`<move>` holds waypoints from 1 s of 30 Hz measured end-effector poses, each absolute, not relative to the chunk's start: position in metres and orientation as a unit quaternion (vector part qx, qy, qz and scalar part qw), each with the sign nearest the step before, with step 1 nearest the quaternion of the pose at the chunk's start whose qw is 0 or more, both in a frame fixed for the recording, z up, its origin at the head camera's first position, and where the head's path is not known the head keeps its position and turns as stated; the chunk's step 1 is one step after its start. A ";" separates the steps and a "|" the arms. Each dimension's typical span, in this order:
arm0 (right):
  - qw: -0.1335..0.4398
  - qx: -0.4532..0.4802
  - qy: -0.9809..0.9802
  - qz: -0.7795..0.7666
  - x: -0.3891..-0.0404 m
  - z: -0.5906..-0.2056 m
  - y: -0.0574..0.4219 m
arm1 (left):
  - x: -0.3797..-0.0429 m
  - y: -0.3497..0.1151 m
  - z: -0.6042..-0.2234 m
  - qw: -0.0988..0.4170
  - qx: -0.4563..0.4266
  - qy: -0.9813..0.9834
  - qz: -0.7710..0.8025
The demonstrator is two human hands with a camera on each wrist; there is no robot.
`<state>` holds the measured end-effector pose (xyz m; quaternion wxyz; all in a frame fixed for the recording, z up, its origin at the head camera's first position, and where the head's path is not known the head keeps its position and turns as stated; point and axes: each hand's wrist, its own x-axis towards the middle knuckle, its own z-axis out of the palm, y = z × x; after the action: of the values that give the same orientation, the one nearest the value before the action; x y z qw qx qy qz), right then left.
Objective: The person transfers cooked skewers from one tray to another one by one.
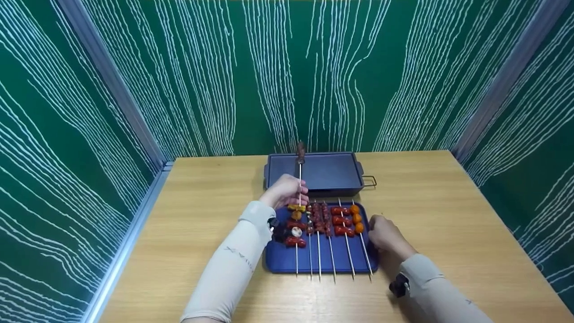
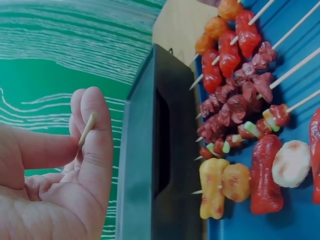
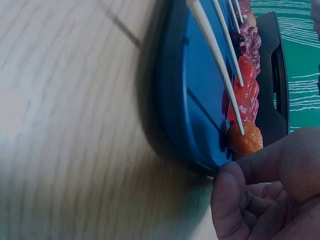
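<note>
My left hand (image 1: 286, 188) pinches the bare stick of a meat skewer (image 1: 300, 154) between thumb and fingers. Its dark brown meat end points away, over the grey rectangular grill pan (image 1: 332, 170). Up close in the left wrist view, the stick's blunt end (image 2: 90, 124) pokes out between the thumb and fingers. A blue tray (image 1: 280, 264) lies in front of the pan and bears several skewers. My right hand (image 1: 388, 235) is at the tray's right side; in the right wrist view its thumb and curled forefinger pinch the tray's rim near a corner.
On the tray are a mixed skewer (image 1: 295, 242), dark red meat skewers (image 1: 318, 217), a red sausage skewer (image 1: 343, 220) and an orange ball skewer (image 1: 357, 220). Their sticks overhang the near rim. A wire handle (image 1: 370, 181) juts from the pan's right. Green walls surround the wooden table (image 1: 202, 215).
</note>
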<state>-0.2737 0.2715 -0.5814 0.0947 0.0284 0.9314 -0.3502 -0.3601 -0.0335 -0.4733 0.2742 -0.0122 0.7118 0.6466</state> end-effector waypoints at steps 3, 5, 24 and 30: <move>0.094 0.031 0.931 -0.351 -0.273 -0.581 0.272 | -0.356 -0.033 -0.470 0.271 -0.008 0.713 0.647; 0.093 0.029 0.931 -0.352 -0.272 -0.580 0.272 | -0.353 -0.034 -0.469 0.270 -0.006 0.714 0.646; 0.077 0.006 0.930 -0.359 -0.274 -0.587 0.275 | -0.326 -0.053 -0.491 0.242 -0.012 0.701 0.671; 0.080 0.016 0.931 -0.357 -0.275 -0.587 0.274 | -0.317 -0.062 -0.501 0.243 -0.014 0.700 0.671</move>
<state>-0.2751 0.2740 -0.5867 0.0795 0.0156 0.9305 -0.3572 -0.3170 -0.0617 -0.5015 0.2431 -0.0142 0.7004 0.6709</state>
